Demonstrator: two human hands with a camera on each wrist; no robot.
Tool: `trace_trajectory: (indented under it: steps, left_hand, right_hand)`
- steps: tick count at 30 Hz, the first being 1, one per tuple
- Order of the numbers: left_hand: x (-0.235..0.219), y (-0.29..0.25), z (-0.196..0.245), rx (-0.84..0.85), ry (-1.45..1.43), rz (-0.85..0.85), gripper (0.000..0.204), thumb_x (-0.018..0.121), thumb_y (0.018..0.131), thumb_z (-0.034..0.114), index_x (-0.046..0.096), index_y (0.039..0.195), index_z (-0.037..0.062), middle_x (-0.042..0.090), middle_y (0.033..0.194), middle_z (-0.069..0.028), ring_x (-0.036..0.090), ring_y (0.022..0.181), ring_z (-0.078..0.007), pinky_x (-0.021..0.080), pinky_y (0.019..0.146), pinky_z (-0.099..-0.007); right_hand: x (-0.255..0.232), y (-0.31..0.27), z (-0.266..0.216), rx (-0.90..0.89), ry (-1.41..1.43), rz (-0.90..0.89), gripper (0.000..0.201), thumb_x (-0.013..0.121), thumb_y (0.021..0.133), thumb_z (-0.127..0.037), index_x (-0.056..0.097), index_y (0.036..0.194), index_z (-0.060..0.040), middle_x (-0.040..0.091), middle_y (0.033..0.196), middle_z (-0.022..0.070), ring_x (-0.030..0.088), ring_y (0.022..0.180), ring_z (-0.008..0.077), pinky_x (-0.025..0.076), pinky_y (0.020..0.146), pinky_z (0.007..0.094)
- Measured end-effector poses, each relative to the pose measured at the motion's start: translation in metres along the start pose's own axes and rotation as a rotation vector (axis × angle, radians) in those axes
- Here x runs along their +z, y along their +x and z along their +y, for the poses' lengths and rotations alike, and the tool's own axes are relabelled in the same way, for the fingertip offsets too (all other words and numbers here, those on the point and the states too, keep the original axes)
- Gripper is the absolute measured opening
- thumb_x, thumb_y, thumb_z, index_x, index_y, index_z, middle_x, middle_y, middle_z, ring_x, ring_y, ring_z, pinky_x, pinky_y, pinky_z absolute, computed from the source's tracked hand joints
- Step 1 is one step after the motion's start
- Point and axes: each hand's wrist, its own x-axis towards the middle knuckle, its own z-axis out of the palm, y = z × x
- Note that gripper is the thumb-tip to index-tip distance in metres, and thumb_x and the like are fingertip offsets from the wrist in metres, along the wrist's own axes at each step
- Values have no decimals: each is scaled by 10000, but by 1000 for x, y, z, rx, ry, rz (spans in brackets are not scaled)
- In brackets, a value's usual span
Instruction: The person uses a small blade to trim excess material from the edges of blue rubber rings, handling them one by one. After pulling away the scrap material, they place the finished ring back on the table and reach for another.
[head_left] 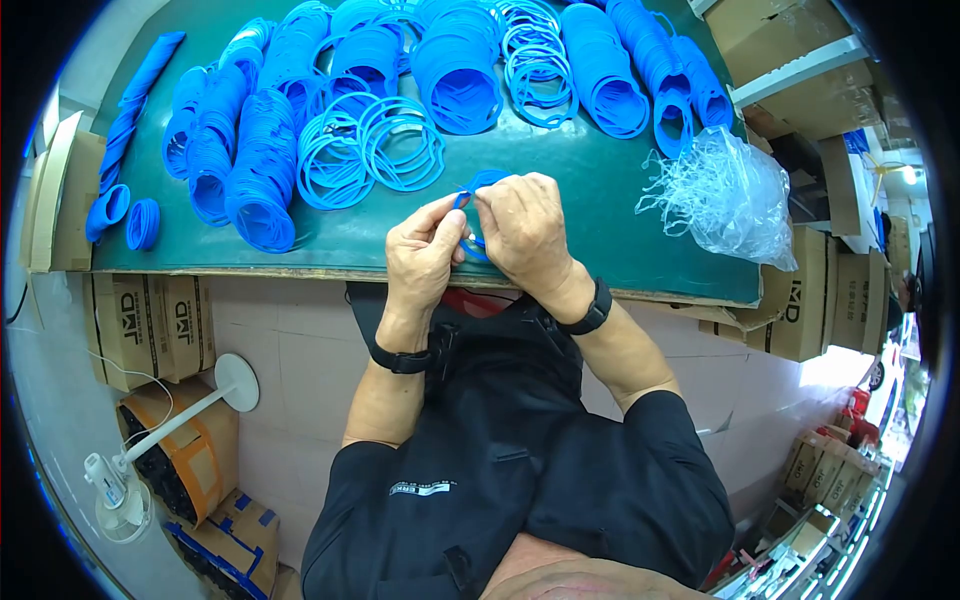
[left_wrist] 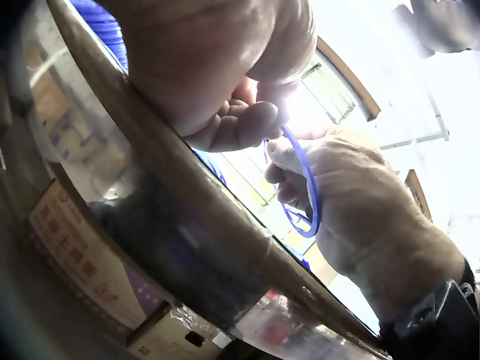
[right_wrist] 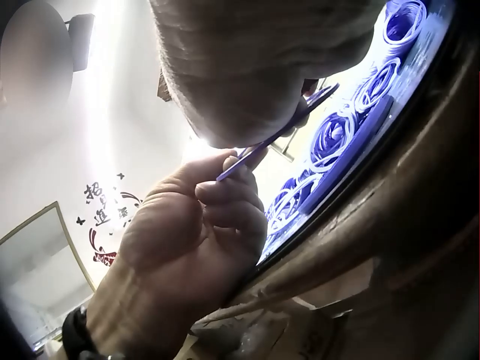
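Both hands meet close over the front edge of the green table. A thin blue ring [left_wrist: 313, 196] is held between them. My left hand [head_left: 418, 252] pinches its left side between thumb and fingertips. On the other side my right hand [head_left: 526, 226] grips the ring with curled fingers, its back turned up and hiding part of the ring. In the right wrist view the ring [right_wrist: 279, 135] appears edge-on, running from the left fingertips to beneath the right hand. Loose blue rings [head_left: 400, 143] lie in overlapping bunches just beyond the hands.
Long stacks of blue rings [head_left: 262, 215] line the back of the green table [head_left: 590, 220]. A clear plastic bag [head_left: 738, 200] with stringy strips sits at the right. At the left lie a twisted blue roll [head_left: 140, 100] and a small ring bundle [head_left: 143, 224]. Cardboard boxes [head_left: 130, 325] stand below.
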Motion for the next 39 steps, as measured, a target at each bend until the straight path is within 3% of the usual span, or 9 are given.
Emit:
trace_trajectory:
  steps: [6,10,13,15,39]
  left_hand:
    - [-2,-2,0,-12,-11,15,237,663,1026,60,727,1233,-35,699,847,-34,563,619,-44,447,560,-187]
    - [-3,-1,0,-18,-29,10,232,660,1026,58,727,1226,-38,700,849,-37,559,617,-42,441,557,-186]
    - [-3,0,-1,-12,-25,2,227,660,1026,60,727,1218,-41,699,849,-38,559,615,-40,437,554,-185]
    - [-4,-1,-2,-6,-18,-4,224,661,1026,61,727,1214,-42,698,848,-37,559,614,-39,436,553,-184]
    - [-6,-4,0,-27,40,-19,211,672,1019,83,754,1193,-6,684,815,-8,535,599,-19,395,529,-172]
  right_hand:
    - [1,-4,1,-57,46,-21,121,703,853,-55,586,855,-85,592,783,69,628,767,272,479,917,432]
    - [-1,-3,-1,-35,74,-20,124,704,858,-52,584,855,-84,598,782,75,638,781,274,491,920,442]
    - [1,-4,0,12,87,73,109,707,855,-42,607,882,-75,620,798,83,652,806,281,502,911,450]
    - [1,-8,0,-15,65,-9,113,712,847,-31,632,922,-60,643,822,88,660,828,291,509,908,451]
    - [-9,-10,3,-59,149,-28,215,676,771,35,652,971,-41,668,911,87,643,824,290,493,776,416]
